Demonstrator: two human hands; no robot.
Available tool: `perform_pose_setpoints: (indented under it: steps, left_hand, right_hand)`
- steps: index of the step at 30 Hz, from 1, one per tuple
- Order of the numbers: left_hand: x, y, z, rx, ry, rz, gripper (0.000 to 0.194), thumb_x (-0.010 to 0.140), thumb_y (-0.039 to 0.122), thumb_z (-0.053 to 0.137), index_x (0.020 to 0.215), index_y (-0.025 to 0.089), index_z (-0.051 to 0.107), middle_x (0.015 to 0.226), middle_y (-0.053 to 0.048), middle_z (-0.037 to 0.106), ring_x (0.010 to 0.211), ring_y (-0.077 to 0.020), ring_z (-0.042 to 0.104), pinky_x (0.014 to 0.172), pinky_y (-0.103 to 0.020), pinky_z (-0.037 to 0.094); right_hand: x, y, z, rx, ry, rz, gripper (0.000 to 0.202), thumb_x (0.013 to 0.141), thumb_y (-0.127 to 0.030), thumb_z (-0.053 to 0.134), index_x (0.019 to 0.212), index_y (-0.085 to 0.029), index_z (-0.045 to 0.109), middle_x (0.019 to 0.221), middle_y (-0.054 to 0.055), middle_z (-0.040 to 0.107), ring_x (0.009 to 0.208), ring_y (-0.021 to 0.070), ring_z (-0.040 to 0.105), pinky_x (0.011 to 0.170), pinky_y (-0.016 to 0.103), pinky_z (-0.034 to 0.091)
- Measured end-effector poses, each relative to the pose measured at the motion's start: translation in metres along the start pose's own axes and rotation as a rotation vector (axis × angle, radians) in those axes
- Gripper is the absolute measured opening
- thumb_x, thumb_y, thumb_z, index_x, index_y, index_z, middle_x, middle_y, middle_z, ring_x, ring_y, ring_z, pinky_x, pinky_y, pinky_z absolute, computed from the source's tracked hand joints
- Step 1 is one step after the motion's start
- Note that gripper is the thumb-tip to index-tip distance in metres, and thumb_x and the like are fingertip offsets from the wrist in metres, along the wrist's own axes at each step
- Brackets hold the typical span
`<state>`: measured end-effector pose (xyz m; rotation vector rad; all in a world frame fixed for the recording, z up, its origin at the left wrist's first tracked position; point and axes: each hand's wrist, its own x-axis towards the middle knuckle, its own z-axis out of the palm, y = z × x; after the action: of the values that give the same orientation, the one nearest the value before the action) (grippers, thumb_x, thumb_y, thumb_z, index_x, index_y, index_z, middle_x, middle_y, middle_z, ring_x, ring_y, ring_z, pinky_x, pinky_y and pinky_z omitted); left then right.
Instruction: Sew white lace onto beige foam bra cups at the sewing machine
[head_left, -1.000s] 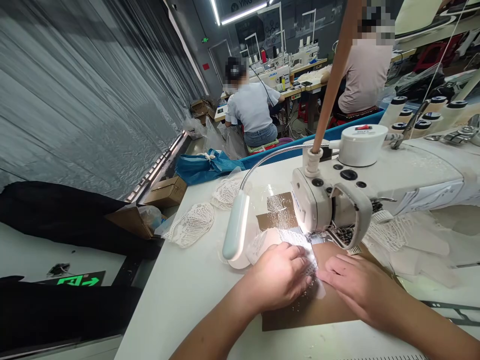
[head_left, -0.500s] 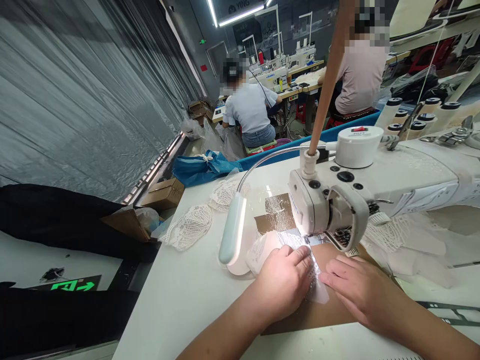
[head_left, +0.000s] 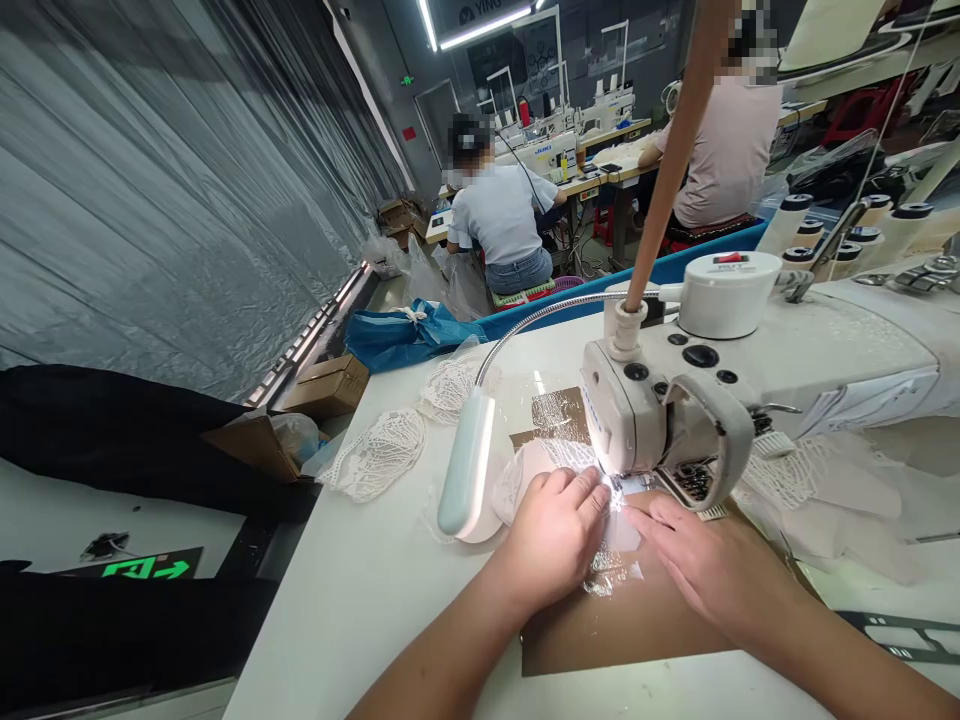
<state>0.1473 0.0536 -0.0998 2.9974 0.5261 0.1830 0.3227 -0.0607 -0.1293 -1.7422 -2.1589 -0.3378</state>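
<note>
A pale lace cup piece (head_left: 529, 468) with a sheer fabric edge lies under the sewing machine's head (head_left: 626, 410), lit by a lamp near the needle. My left hand (head_left: 559, 535) presses on it with bent fingers, just left of the needle, fingers closed together. To the right, my right hand (head_left: 697, 550) has its fingers together and their tips on the sheer edge (head_left: 621, 530) of the same piece. A brown plate (head_left: 622, 625) lies beneath both hands. The presser foot and needle are partly hidden by my fingers and the glare.
A pale green lamp (head_left: 463, 470) on a flexible neck stands left of the needle. Lace cups (head_left: 381, 455) rest on the white table (head_left: 360, 590). More lace (head_left: 810, 490) lies right of the machine. Thread cones (head_left: 795, 215) stand behind. Two people sit at machines farther back.
Both hands have moved slightly up toward the needle along with the lace piece. Less of its sheer end shows below my hands, and more of the brown plate is bare.
</note>
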Motion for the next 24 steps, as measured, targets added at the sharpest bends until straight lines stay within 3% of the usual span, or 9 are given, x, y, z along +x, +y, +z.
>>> perform_pose_setpoints:
  steps: [3,8,14,20,22,24]
  left_hand:
    - [0.002,-0.004,0.002,-0.002,0.030,-0.021,0.032,0.094,0.021,0.041,0.122,0.016,0.055,0.123,-0.012,0.059,0.094,-0.0250,0.053,0.080,-0.039,0.047]
    - [0.003,-0.010,0.006,-0.039,0.094,-0.050,0.031,0.094,0.022,0.041,0.119,0.016,0.057,0.124,-0.013,0.057,0.106,-0.0276,0.052,0.088,-0.043,0.046]
    - [0.001,-0.012,0.009,-0.075,0.128,-0.114,0.029,0.092,0.027,0.045,0.115,0.017,0.060,0.127,-0.013,0.055,0.114,-0.0301,0.050,0.093,-0.046,0.043]
    - [-0.003,-0.012,0.013,-0.161,0.186,-0.173,0.038,0.088,0.036,0.054,0.121,0.017,0.058,0.131,-0.014,0.055,0.118,-0.0317,0.049,0.098,-0.047,0.041]
    - [-0.004,-0.015,0.013,-0.199,0.205,-0.200,0.033,0.089,0.030,0.051,0.117,0.017,0.061,0.129,-0.012,0.058,0.117,-0.0305,0.050,0.099,-0.047,0.041]
    - [-0.006,-0.017,0.011,-0.221,0.217,-0.223,0.029,0.089,0.021,0.048,0.111,0.016,0.065,0.125,-0.012,0.062,0.114,-0.0293,0.053,0.098,-0.046,0.043]
  right_hand:
    - [0.002,-0.001,0.002,-0.038,-0.009,0.021,0.051,0.073,-0.001,0.041,0.114,-0.017,0.067,0.088,0.008,0.071,0.051,0.0140,0.053,0.046,0.027,0.031]
    - [0.002,-0.001,0.005,-0.065,0.017,0.041,0.053,0.071,-0.001,0.042,0.112,-0.020,0.068,0.084,0.005,0.071,0.039,0.0111,0.041,0.039,0.027,0.025]
    - [0.001,0.001,0.005,-0.009,-0.017,0.028,0.051,0.076,-0.002,0.039,0.114,-0.020,0.067,0.081,0.004,0.070,0.039,0.0115,0.046,0.040,0.028,0.032]
    - [-0.011,0.010,-0.007,0.103,-0.106,-0.016,0.044,0.088,-0.012,0.034,0.121,-0.019,0.062,0.095,0.008,0.071,0.069,0.0202,0.067,0.055,0.031,0.052]
    - [-0.030,0.018,-0.013,0.126,-0.092,0.012,0.038,0.090,-0.018,0.037,0.116,-0.022,0.064,0.101,0.008,0.072,0.078,0.0217,0.070,0.059,0.032,0.055]
    - [-0.058,0.029,-0.015,0.149,0.025,0.018,0.034,0.088,-0.026,0.045,0.115,-0.027,0.065,0.102,0.006,0.074,0.088,0.0238,0.071,0.065,0.033,0.057]
